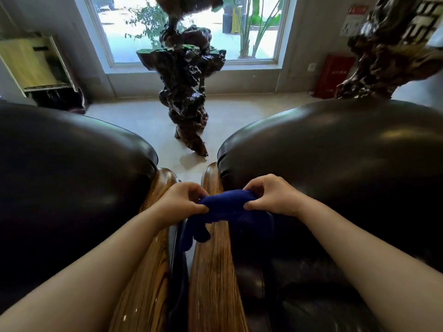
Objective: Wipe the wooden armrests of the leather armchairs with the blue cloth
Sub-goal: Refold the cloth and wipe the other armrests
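- Blue cloth [230,209] bunched between both hands above the right wooden armrest [213,271].
- Left hand [182,202] and right hand [271,197] fingers pinch it.
- Dark leather armchairs [335,152] flank; root sculpture [187,75] stands before the window [254,25].

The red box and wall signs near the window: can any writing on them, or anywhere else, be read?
Wall sign, red and white, upper right: print too blurred to read.
Red box on the floor below: dark marks, unreadable.
Nothing else shows any text.
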{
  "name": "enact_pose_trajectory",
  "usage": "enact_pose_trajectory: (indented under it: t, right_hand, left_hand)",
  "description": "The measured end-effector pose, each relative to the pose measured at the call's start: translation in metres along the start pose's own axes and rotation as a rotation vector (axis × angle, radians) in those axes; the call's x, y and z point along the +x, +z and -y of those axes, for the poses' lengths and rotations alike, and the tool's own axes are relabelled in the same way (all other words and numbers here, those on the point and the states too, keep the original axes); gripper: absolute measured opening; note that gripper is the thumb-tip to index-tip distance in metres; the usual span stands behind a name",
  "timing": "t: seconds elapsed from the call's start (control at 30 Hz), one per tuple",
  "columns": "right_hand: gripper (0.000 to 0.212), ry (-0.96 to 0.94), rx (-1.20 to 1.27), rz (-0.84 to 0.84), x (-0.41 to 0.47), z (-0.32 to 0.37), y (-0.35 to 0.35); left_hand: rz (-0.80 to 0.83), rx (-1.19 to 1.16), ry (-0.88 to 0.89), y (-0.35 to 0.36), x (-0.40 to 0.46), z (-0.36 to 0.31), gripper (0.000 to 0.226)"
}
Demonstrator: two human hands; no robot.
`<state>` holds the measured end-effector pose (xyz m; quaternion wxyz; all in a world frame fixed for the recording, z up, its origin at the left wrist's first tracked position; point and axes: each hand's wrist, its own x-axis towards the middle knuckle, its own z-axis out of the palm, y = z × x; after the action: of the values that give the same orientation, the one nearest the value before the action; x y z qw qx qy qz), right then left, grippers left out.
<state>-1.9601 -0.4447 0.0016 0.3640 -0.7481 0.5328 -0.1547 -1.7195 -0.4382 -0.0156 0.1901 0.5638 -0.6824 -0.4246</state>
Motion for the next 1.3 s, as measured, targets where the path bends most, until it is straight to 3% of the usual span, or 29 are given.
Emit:
enact_pose_trajectory:
  t: [0.3,0.53,0.83,0.97,1.03,1.3]
  right_hand:
    - [0.023,0.014,-0.037,-0.088,-0.158,0.088,-0.124]
    - [0.024,0.020,-0.034,-0.174,-0.336,0.099,-0.207]
    - [0.026,0.129,-0.091,-0.249,-0.591,0.022,-0.305]
    - [0.024,0.133,-0.117,-0.294,-0.634,0.002,-0.337]
    - [0.025,0.184,-0.123,-0.355,-0.707,-0.042,-0.378]
    - [0.027,0.240,-0.130,-0.390,-0.732,-0.150,-0.434]
  left_hand:
    - [0.062,0.022,0.132,-0.013,-0.097,-0.183,0.023]
    - [0.118,0.082,0.303,0.052,-0.177,-0.327,0.026]
    - [0.244,0.187,0.496,0.245,-0.256,-0.497,0.025]
    - [0.232,0.165,0.535,0.284,-0.258,-0.536,0.028]
    - [0.304,0.184,0.567,0.359,-0.255,-0.601,0.027]
    - [0.314,0.188,0.612,0.455,-0.197,-0.652,0.030]
